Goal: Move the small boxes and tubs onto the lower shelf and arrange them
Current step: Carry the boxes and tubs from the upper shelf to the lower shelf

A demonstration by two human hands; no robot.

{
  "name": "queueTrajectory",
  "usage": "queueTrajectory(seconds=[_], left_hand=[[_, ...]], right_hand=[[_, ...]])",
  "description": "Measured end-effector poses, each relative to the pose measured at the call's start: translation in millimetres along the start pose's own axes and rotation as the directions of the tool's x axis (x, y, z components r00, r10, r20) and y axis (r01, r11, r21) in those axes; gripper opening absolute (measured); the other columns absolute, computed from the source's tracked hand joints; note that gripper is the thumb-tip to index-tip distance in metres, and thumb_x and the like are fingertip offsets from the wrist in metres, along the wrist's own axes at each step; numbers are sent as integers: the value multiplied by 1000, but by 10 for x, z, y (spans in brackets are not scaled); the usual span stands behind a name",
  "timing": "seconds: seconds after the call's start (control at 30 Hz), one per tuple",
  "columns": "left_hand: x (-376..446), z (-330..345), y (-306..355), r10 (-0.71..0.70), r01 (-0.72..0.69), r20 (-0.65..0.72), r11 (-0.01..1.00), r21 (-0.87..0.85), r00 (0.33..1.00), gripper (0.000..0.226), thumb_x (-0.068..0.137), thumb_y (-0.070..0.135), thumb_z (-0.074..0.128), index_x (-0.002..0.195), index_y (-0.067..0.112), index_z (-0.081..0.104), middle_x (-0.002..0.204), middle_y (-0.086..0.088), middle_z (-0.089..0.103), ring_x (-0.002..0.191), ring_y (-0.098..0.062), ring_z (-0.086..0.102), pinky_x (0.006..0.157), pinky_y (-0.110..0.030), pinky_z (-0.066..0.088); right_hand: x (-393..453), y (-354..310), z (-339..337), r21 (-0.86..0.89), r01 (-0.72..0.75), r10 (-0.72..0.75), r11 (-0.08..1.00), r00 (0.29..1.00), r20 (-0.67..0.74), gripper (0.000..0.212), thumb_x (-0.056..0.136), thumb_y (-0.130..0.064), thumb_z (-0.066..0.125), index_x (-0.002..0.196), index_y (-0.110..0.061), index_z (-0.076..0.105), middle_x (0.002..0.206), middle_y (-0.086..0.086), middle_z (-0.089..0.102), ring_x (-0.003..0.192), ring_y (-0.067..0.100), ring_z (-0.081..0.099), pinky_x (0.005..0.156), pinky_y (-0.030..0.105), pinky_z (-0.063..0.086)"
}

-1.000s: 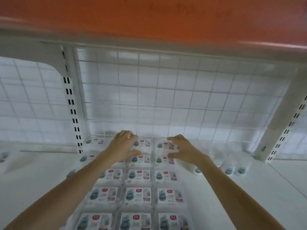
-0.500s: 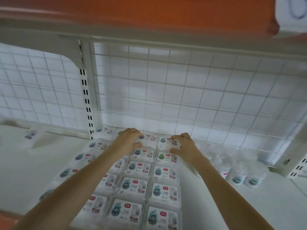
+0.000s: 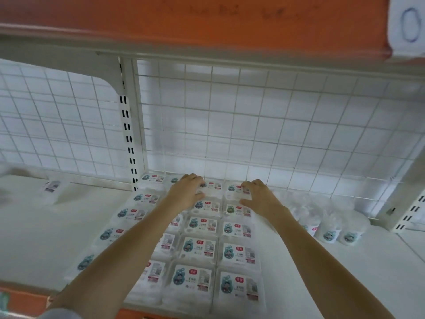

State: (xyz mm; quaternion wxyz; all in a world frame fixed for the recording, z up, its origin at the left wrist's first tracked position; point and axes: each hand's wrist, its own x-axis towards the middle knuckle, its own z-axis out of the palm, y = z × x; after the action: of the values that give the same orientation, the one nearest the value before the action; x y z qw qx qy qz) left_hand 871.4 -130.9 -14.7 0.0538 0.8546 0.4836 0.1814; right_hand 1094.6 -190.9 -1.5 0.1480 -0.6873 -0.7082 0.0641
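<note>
Several small white boxes [image 3: 199, 249] with teal and red labels lie flat in neat rows on the white lower shelf [image 3: 41, 238]. Both my arms reach to the back row by the wire grid. My left hand [image 3: 187, 192] rests palm down on a back-row box [image 3: 212, 187], fingers curled over its edge. My right hand [image 3: 258, 195] lies on the neighbouring back-row box [image 3: 234, 191], fingers spread over its right side. Several small round white tubs [image 3: 328, 231] stand bunched to the right of the boxes.
A white wire grid [image 3: 253, 125] backs the shelf, with a slotted upright [image 3: 128, 134] on the left and a bracket [image 3: 404, 212] on the right. An orange shelf front [image 3: 184, 21] hangs overhead. One lone white pack [image 3: 54, 189] lies far left.
The view has shifted down and left, showing more of the shelf front. Both hands have stayed on the back-row boxes, pressing a little closer to the grid.
</note>
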Motion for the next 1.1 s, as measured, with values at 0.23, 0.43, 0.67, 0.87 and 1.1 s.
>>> queueTrajectory(seconds=[0.23,0.43,0.67,0.87,1.1], left_hand=[[-92,-75,16,60,-62,46,997,54,997,57,88,29,56,139,12,35,141,-5,37,128,-22,36,104,-33,33],[-385,-265,147,164,-162,-59,986,31,985,48,90,33,54,132,14,45,134,-2,45,122,-18,42,99,-29,32],[-1320,-544,273,187,-168,-143,976,138,972,40,89,33,56,124,16,53,124,0,54,116,-21,49,96,-34,37],[-2305,-526,448,134,-79,-232,970,231,963,36,77,38,49,96,12,65,89,-4,65,79,-27,65,67,-39,52],[-3405,-259,699,-44,87,-194,972,218,980,38,73,40,42,92,13,61,83,-4,64,71,-27,64,58,-32,50]], right_hand=[[-310,-196,-102,-111,-28,22,993,998,-55,60,91,-39,51,142,-18,27,140,4,39,125,24,40,98,38,39],[-851,-298,-281,-71,-28,13,997,977,-214,50,90,-37,51,136,-19,38,136,0,45,122,20,42,96,33,39],[-1813,-304,-371,-101,-16,-17,995,947,-320,44,89,-36,53,130,-21,47,124,-2,54,112,19,50,90,32,43],[-2615,-242,-232,-137,25,-70,990,939,-336,42,87,-33,57,126,-18,52,124,1,57,113,23,52,90,37,45],[-3337,-135,19,-158,51,-81,986,978,-190,41,84,-31,62,122,-18,55,116,2,60,107,26,55,84,38,47]])
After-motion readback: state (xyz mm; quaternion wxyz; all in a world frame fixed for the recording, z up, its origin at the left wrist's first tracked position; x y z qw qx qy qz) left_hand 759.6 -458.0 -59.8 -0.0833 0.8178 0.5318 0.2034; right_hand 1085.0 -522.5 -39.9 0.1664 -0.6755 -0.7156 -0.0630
